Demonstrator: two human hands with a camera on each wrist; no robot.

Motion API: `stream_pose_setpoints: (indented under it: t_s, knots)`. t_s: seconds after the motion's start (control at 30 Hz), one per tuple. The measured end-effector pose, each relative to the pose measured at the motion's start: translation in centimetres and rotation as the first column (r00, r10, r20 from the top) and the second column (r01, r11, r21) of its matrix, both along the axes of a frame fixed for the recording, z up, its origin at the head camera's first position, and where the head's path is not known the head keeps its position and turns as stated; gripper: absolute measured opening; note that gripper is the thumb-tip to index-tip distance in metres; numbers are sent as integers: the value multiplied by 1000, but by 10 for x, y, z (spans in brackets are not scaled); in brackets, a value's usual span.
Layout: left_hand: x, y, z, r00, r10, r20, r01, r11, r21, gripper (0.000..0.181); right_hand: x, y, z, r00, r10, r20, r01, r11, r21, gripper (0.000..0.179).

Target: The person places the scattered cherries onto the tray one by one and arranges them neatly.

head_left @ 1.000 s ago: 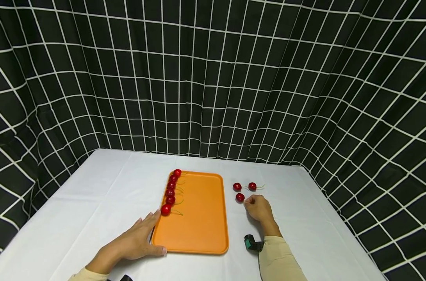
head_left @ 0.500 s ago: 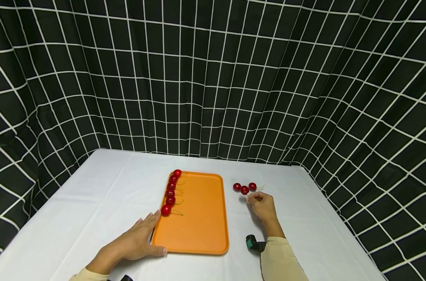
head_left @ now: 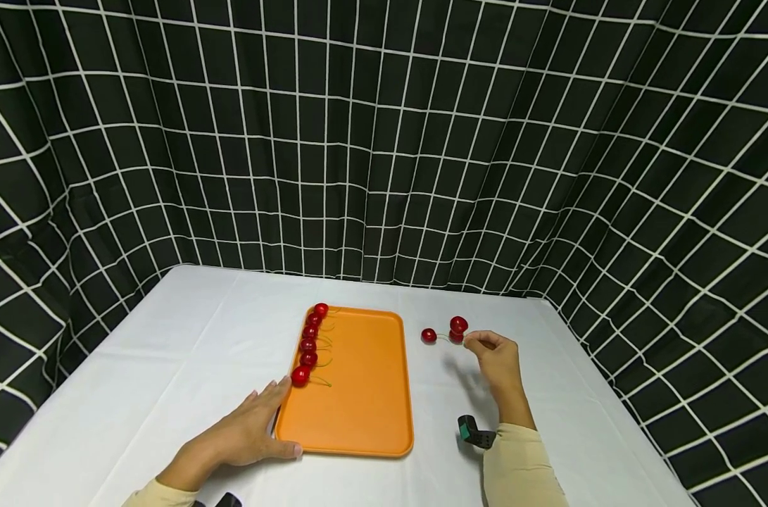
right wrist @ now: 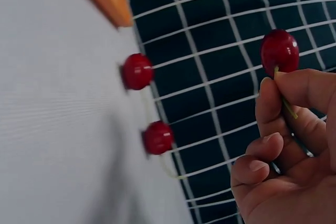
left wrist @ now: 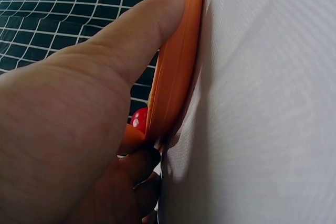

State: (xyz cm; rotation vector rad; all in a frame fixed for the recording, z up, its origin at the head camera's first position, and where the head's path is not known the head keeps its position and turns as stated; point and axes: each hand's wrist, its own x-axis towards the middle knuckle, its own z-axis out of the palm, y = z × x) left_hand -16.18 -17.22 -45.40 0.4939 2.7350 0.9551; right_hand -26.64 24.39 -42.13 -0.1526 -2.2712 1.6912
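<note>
Fingers of the right hand are pinched together on the thin, green stem of one glossy, round, red cherry, which is raised off the white, cloth-covered counter. Behind everything hangs a black fabric curtain with a white grid. On the counter lies a flat, rectangular orange tray with rounded corners and a low rim.

At the tray's left edge the left hand lies with its fingers stretched out and its thumb against the near rim — steadying it, I judge. Six glossy red cherries line the tray's left side in a close row, their stems pointing right. Right of the tray, two loose red cherries rest on the counter near each other, stems attached.

I take the step in hand to be picking up a single cherry by its stem. Judging by the row, the next move calls for carrying it left over the rim — stem firmly pinched, neighbours untouched — and lowering it just below the nearest cherry in line. A loose grip could let it swing or roll.
</note>
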Motion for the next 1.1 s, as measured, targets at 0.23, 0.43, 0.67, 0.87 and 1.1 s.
stream_pose_setpoints:
  t_s: [0.23,0.43,0.67,0.87,1.1]
  knots:
    - [0,-1,0,1000,-7,-4,7,1000,9,118,9,-2,26,999,-8,-49,9,1000,23,16]
    - [0,-1,-1,1000,-11,-1,11,1000,13,118,19,-7,44,994,3,-110,2,999,48,9]
    - [0,-1,-2,1000,-8,0,8,1000,6,118,31,-15,58,984,27,-178,-17,998,55,10]
    - [0,-2,-3,1000,-11,-4,11,1000,1,118,36,-25,66,964,89,-251,-72,994,77,11]
    - [0,-2,-3,1000,-11,-15,11,1000,-9,119,46,-33,75,955,140,-263,-108,985,131,12]
